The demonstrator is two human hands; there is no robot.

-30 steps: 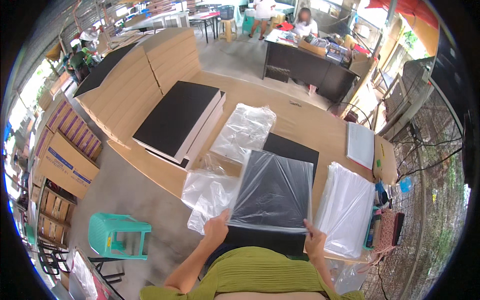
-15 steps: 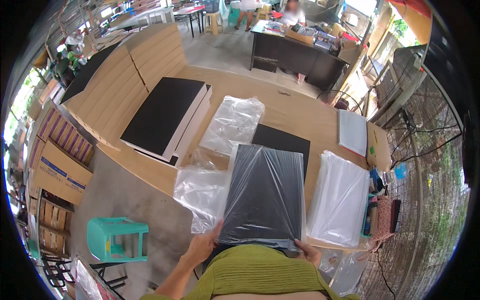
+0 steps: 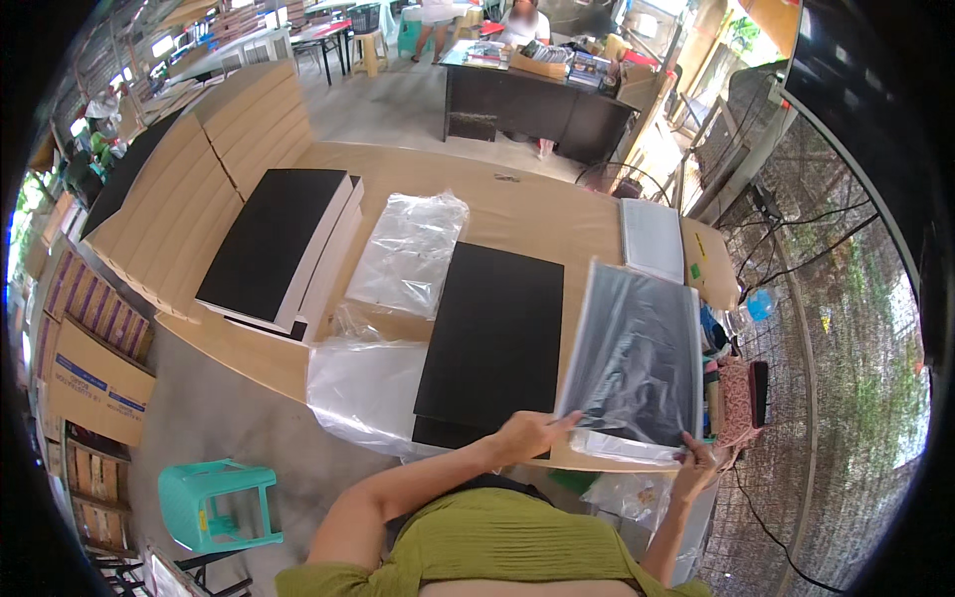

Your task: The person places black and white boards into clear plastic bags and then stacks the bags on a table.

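A black board in a clear plastic sleeve (image 3: pixel 637 348) lies over a pile of white plastic-wrapped sheets (image 3: pixel 622 446) at the table's right front. My left hand (image 3: pixel 537 436) is closed on the sleeve's near left corner, and my right hand (image 3: pixel 696 456) pinches its near right corner. Left of it, bare black boards (image 3: pixel 492 333) rest on the table, one sticking out under another at the near end. Beside them a clear plastic bag (image 3: pixel 363 388) is spread flat, partly under the boards. Farther back lies a bundle of clear plastic bags (image 3: pixel 408 254).
A tall stack of black-topped boards (image 3: pixel 274 239) stands at the table's left, by a row of brown cardboard (image 3: pixel 254 124). A pink basket (image 3: pixel 738 403) sits at the right edge, a green stool (image 3: pixel 217 505) on the floor. Other people are near a dark desk (image 3: pixel 537 99).
Both hands have carried the sleeved board from in front of me to the right, onto the white pile. The bare black boards beneath it are now exposed.
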